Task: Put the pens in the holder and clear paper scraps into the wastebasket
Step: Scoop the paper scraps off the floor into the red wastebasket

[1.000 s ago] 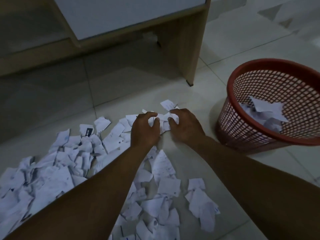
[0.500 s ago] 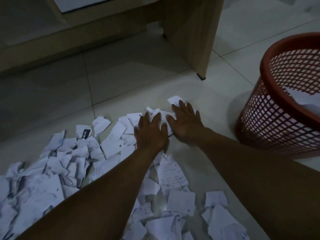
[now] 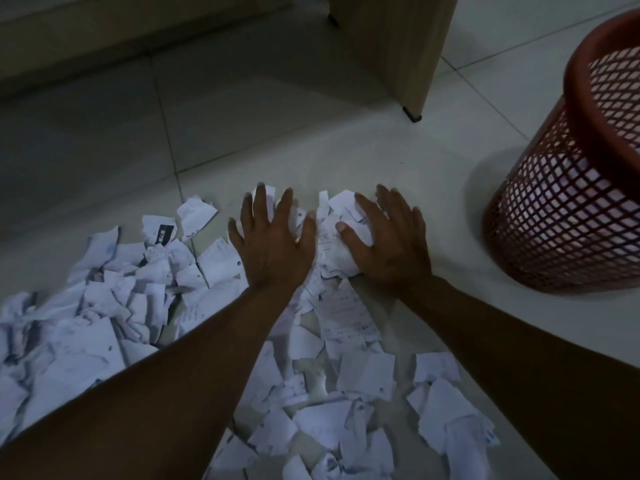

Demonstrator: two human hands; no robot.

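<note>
Several torn white paper scraps (image 3: 107,327) lie spread over the tiled floor, from the left edge to the lower middle. My left hand (image 3: 273,244) lies flat with spread fingers on the far end of the pile. My right hand (image 3: 388,240) rests beside it, fingers straight, pressing on a small bunch of scraps (image 3: 341,216). A red mesh wastebasket (image 3: 568,209) stands on the floor to the right of my right hand, with white paper showing through its wall. No pens or holder are in view.
A wooden desk leg panel (image 3: 394,46) stands on the floor beyond my hands, with a small black foot (image 3: 412,116). Bare pale tiles (image 3: 346,154) lie between the scraps, the desk and the wastebasket. The scene is dim.
Both hands went from curled over scraps to flat with fingers spread. The view has dropped closer to the floor, so the wastebasket now sits at the right edge.
</note>
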